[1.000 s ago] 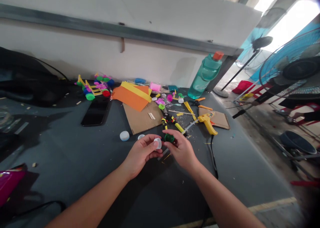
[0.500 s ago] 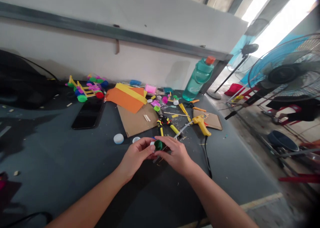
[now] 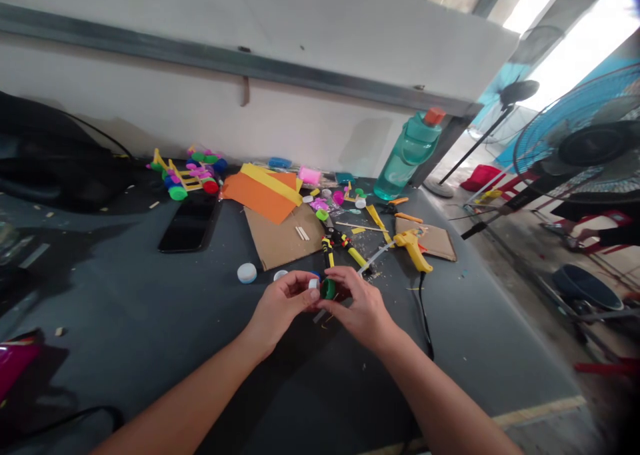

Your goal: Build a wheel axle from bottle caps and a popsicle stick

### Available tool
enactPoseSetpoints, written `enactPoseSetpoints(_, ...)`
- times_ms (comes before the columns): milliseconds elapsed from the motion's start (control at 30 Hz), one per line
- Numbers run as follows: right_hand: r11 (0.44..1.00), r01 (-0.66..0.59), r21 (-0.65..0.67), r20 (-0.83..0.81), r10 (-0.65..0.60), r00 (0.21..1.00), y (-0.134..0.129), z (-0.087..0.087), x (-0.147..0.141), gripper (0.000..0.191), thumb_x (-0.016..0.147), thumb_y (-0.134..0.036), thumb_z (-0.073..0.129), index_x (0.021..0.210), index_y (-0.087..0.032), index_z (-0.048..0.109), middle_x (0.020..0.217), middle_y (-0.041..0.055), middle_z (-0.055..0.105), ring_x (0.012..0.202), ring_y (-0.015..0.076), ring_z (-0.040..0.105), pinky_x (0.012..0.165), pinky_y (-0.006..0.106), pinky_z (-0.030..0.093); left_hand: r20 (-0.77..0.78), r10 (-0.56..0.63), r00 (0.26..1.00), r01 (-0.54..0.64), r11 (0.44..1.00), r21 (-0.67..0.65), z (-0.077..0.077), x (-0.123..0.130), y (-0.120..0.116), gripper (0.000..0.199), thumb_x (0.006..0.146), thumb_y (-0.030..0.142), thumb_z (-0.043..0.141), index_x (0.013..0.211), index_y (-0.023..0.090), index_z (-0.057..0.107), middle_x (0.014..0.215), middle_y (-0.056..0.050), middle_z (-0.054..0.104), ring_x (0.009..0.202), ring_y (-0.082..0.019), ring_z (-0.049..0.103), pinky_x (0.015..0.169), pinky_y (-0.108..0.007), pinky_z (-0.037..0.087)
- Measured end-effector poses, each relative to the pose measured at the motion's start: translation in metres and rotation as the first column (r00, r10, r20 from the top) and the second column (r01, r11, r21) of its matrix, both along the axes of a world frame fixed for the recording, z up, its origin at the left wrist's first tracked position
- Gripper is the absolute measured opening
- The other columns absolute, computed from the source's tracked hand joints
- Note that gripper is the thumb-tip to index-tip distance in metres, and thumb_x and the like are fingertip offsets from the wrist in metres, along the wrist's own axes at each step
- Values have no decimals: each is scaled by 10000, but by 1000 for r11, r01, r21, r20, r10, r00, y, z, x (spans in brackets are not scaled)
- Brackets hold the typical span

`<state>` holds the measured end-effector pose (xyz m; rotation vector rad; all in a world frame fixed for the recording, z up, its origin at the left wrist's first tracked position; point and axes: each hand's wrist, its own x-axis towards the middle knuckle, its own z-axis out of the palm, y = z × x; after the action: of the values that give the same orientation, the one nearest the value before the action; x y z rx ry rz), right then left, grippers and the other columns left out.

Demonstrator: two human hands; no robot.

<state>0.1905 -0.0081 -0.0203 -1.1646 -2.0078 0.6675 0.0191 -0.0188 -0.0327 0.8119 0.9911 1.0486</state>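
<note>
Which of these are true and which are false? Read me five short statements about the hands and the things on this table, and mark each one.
1. The left hand holds a white cap. True.
2. The right hand holds a red cap. False: it holds a green cap.
3. The phone lies on top of the orange paper. False: it lies on the table, left of that paper.
4. The teal bottle has an orange lid. True.
5. The yellow glue gun has a white cord. False: its cord is black.
</note>
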Motion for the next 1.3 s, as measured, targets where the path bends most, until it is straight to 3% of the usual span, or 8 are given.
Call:
enactPoseSetpoints(167, 998, -19, 55, 43, 17, 999, -2, 2, 0, 307, 722, -283, 763, 976, -206, 607, 846, 27, 661, 764, 174, 635, 684, 272, 515, -21, -3, 1000, 2, 1000, -17, 3, 0, 0, 337, 669, 318, 783, 932, 149, 656, 804, -3, 664, 727, -105, 590, 673, -214, 497)
enactPoseSetpoints(700, 991, -86, 100, 82, 78, 994, -4, 4, 0, 284, 759, -131, 672, 1025, -203, 600, 926, 55, 613, 824, 177, 607, 733, 283, 518, -13, -32, 999, 32, 999, 17, 0, -1, 0, 325, 633, 258, 799, 924, 172, 684, 869, -25, 709, 846, -162, 638, 797, -287, 494)
enactPoseSetpoints(933, 987, -106, 118, 142, 89, 986, -6, 6, 0, 339, 777, -97, 606, 1093, -220, 590, 970, 75, 602, 857, 193, 608, 742, 314, 532, -36, -52, 998, 53, 998, 25, 2, -1, 0, 331, 641, 231, 790, 947, 166, 683, 867, -33, 700, 822, -166, 632, 779, -298, 496)
enactPoseSetpoints(1133, 986, -109, 125, 38, 105, 994, -5, 5, -2, 408, 793, -201, 671, 1185, -237, 564, 989, 68, 632, 863, 187, 604, 772, 318, 543, 137, -57, 989, 67, 995, -70, 2, -4, 0, 300, 682, 247, 784, 954, 157, 692, 894, -35, 685, 813, -135, 628, 720, -234, 502)
enactPoseSetpoints(1300, 981, -112, 159, 21, 110, 994, -4, 4, -3, 344, 797, -139, 632, 1130, -216, 594, 966, 63, 642, 859, 177, 610, 760, 300, 538, 182, -38, 982, 55, 994, -90, 2, -5, 1, 336, 626, 238, 826, 917, 145, 685, 852, -34, 682, 825, -147, 636, 744, -252, 520)
